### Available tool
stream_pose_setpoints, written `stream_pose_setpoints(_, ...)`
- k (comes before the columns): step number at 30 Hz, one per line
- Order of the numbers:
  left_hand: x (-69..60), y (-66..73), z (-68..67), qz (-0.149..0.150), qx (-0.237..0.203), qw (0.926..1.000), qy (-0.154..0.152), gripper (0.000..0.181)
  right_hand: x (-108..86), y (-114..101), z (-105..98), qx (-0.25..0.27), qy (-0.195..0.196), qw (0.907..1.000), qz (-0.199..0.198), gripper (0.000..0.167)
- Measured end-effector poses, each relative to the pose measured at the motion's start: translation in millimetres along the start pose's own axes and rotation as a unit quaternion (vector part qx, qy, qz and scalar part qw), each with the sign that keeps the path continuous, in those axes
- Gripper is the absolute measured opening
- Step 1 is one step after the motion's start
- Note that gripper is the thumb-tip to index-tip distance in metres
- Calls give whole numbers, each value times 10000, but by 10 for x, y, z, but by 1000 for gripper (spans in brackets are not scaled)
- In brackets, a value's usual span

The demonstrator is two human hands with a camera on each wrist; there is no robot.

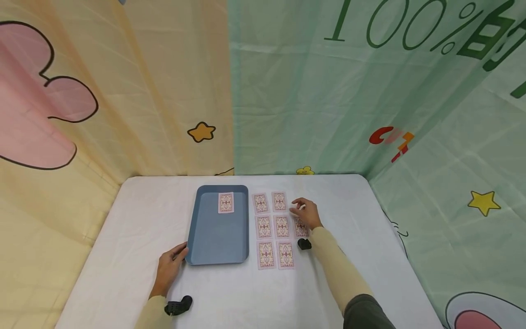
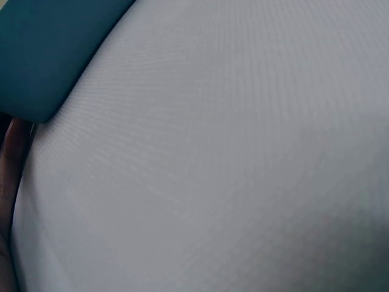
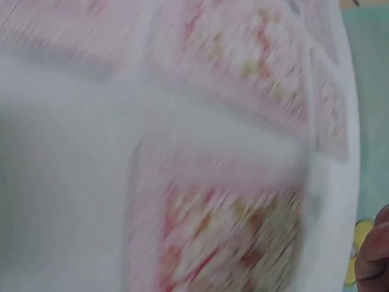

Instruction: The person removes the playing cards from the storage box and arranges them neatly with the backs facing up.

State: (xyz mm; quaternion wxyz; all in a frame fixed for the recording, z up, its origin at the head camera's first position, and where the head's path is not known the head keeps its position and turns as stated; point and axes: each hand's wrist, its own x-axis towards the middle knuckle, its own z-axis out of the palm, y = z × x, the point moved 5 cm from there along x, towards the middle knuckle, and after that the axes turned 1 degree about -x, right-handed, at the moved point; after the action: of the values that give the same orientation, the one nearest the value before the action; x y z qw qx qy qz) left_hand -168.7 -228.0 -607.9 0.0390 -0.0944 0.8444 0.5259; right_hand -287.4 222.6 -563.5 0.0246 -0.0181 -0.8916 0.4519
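A blue-grey tray [image 1: 218,242] lies on the white table with one face-down playing card [image 1: 225,203] near its far edge. My left hand [image 1: 169,267] grips the tray's near left corner, and the left wrist view catches a finger [image 2: 14,158] against that corner. To the tray's right, several face-down cards [image 1: 281,226] with red patterned backs lie in rows. My right hand [image 1: 307,213] hovers at the far right of these rows with bent fingers and a gap between thumb and forefinger; I see no card in it. Its wrist partly covers the rightmost card [image 1: 301,227].
Printed cloth walls [image 1: 287,114] stand right behind the table and along both sides. A black wrist camera [image 1: 304,244] sits under the right wrist, close above the cards. White tablecloth [image 1: 341,201] spreads to the right of the cards.
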Motion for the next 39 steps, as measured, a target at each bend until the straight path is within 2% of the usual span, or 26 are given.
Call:
stream_pose_setpoints(9, -7, 7, 19, 37, -131, 9999, 8, 44, 95, -479, 351, 387, -258, 9979, -450, 24)
stream_pose_setpoints(14, -8, 14, 16, 39, -151, 9999, -6, 43, 99, -692, 606, 340, -576, 9948, -768, 32)
stream_pose_setpoints(22, -1, 17, 14, 66, -180, 9998, -21, 42, 89, -999, 916, 572, -818, 9895, -1044, 34)
stream_pose_setpoints(31, 14, 3, -3, 61, -124, 9999, 27, 42, 173, -1268, 1250, 430, -1134, 9871, -1048, 39)
stream_pose_setpoints(39, -6, 2, 4, 38, -139, 9999, -2, 43, 227, -1373, 1500, 478, -1196, 9893, -679, 45)
